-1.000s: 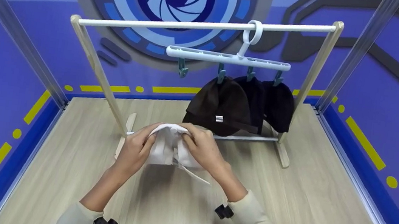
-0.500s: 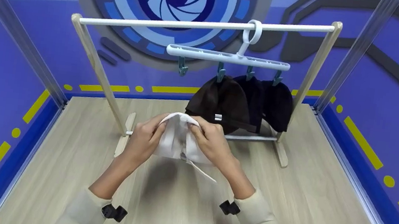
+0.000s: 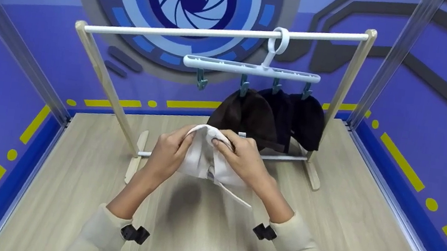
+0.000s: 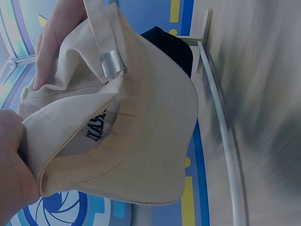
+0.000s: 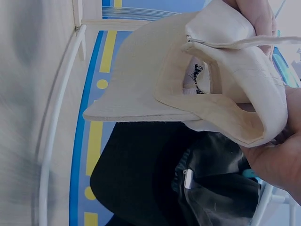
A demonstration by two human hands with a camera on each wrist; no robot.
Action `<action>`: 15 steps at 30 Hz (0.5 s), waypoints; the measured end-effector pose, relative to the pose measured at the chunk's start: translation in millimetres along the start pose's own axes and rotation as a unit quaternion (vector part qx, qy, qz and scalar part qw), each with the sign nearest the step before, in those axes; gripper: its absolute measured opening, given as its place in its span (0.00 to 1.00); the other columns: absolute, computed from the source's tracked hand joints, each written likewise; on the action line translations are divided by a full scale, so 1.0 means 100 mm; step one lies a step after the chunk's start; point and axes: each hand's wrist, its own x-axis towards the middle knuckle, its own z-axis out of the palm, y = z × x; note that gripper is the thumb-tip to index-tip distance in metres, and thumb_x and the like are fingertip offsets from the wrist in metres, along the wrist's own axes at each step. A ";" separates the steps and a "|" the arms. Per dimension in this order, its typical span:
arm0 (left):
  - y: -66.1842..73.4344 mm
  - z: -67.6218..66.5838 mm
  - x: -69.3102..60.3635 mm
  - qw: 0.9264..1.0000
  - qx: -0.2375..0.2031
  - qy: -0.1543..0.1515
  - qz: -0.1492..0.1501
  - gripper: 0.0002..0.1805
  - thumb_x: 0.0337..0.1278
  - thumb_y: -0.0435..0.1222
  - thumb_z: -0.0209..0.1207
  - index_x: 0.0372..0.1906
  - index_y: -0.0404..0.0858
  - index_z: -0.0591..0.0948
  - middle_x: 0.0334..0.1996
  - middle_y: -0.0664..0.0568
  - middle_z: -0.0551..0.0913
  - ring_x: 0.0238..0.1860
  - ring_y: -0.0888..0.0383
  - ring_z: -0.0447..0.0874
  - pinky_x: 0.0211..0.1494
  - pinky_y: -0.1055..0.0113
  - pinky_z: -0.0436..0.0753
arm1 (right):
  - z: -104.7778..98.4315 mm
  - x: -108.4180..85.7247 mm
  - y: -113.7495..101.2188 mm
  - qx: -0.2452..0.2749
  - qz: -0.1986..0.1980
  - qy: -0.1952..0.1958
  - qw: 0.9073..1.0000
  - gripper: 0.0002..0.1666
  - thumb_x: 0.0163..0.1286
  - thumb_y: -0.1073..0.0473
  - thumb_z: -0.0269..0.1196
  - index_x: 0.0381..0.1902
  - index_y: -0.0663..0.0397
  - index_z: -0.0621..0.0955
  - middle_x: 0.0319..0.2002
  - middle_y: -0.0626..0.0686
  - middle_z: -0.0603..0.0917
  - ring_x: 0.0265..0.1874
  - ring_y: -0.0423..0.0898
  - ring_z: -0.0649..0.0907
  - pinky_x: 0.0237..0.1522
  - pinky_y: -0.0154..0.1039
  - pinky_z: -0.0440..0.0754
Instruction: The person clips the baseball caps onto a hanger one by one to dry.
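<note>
A white baseball cap (image 3: 193, 162) hangs between my two hands, its crown up and its adjusting strap dangling toward me. My left hand (image 3: 167, 152) pinches the crown on the left side, thumb facing me. On the other side, my right hand (image 3: 247, 160) pinches the crown with the thumb near the top button. Both wrist views show the off-white brim (image 4: 164, 117) and the inner sweatband. A metal strap buckle (image 4: 112, 63) shows in the left wrist view. Behind the hands, a dark brown cap (image 3: 250, 114) hangs from a green clip (image 3: 244, 86).
A white clip hanger (image 3: 230, 66) hooks over the rail (image 3: 154, 31) of a wooden-ended rack. Two black caps (image 3: 309, 123) hang at its right. The leftmost clip (image 3: 201, 81) holds nothing. Blue panelled walls surround the wood-grain table (image 3: 83, 193).
Both hands have carried the white cap a little to the right and up toward the hanger, keeping their grip. The caps on the hanger stay in place.
</note>
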 end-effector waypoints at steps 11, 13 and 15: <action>0.06 -0.04 0.16 1.000 0.012 -0.014 -0.003 0.15 0.75 0.31 0.54 0.58 0.30 0.83 0.47 0.40 0.88 0.45 0.51 0.87 0.46 0.52 0.85 | -0.05 0.15 -0.06 -0.001 0.013 -0.005 1.000 0.13 0.73 0.54 0.65 0.50 0.55 0.85 0.40 0.51 0.90 0.35 0.44 0.86 0.37 0.41 0.85; 0.07 -0.04 0.18 1.000 0.015 -0.016 0.003 0.14 0.75 0.31 0.55 0.57 0.31 0.83 0.43 0.41 0.89 0.42 0.51 0.86 0.44 0.53 0.85 | -0.07 0.16 -0.07 -0.005 0.018 0.000 1.000 0.13 0.73 0.54 0.65 0.49 0.55 0.85 0.40 0.51 0.90 0.35 0.44 0.86 0.37 0.42 0.84; 0.08 -0.03 0.21 1.000 0.018 -0.021 0.008 0.13 0.75 0.31 0.55 0.55 0.31 0.84 0.38 0.43 0.89 0.39 0.52 0.85 0.41 0.54 0.84 | -0.08 0.17 -0.06 -0.009 0.024 0.006 1.000 0.13 0.73 0.54 0.65 0.50 0.55 0.86 0.41 0.51 0.90 0.34 0.44 0.86 0.38 0.42 0.84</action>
